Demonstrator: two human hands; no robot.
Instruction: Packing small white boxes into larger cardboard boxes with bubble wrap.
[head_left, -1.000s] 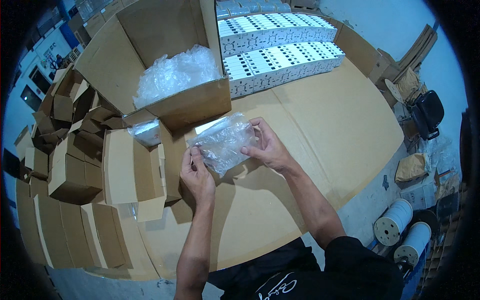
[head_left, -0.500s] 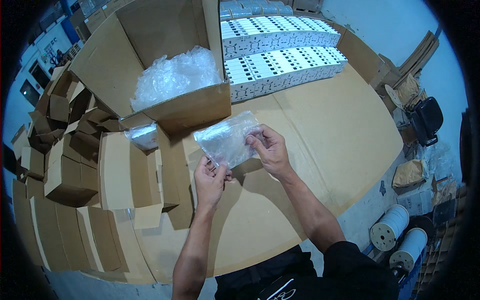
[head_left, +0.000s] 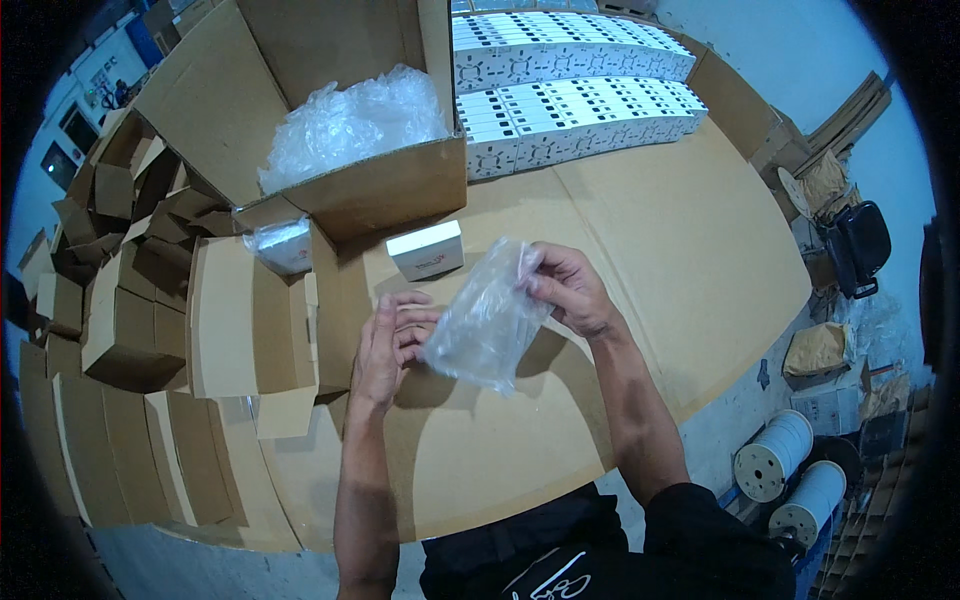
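A clear bubble-wrap bag (head_left: 485, 325) hangs over the cardboard table top, pinched at its upper right corner by my right hand (head_left: 570, 287). It looks flat, with nothing visible inside. My left hand (head_left: 382, 350) is at the bag's lower left edge, fingers stretched out and apart; whether a fingertip touches the plastic I cannot tell. Just beyond the bag, a small white box (head_left: 428, 252) stands on the table. To the left is an open brown carton (head_left: 228, 330) with a plastic-wrapped white box (head_left: 283, 246) at its far end.
A large open cardboard box (head_left: 370, 205) full of clear bubble bags (head_left: 355, 125) stands at the back left. Stacked rows of white boxes (head_left: 585, 135) line the far side. Several open brown cartons (head_left: 130, 340) crowd the left. Cable spools (head_left: 775, 455) lie on the floor at right.
My left hand has let go of the bag and spread its fingers. The bag has swung lower, held by the right hand alone. The small white box beyond it has come into sight.
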